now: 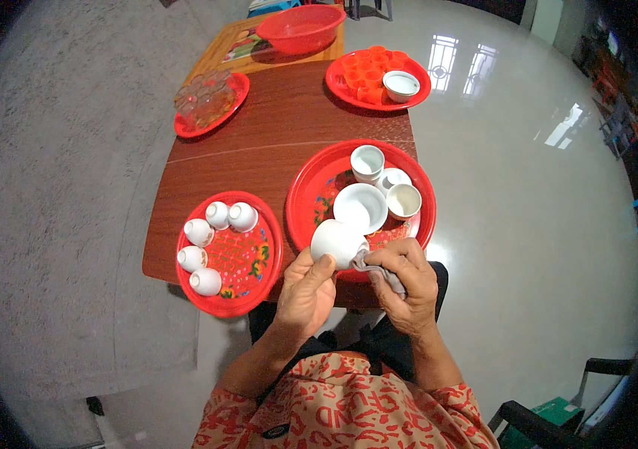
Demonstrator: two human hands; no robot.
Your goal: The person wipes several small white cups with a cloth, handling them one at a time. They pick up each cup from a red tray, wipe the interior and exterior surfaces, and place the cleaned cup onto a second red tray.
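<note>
A white rounded cup or small bowl is gripped at its lower left by my left hand, thumb on the outside. Bunched in the closed fingers of my right hand is a greyish cloth, which touches the right edge of that white piece. Both hands are over the near rim of a large round red tray. On it stand a white bowl, a cream-coloured cup, stacked white cups and another white piece partly hidden between them.
Left on the brown table, a smaller red tray carries several upside-down white cups. Farther back are a red plate of clear glasses, a red plate of orange cups with a white lidded bowl, and a red basin.
</note>
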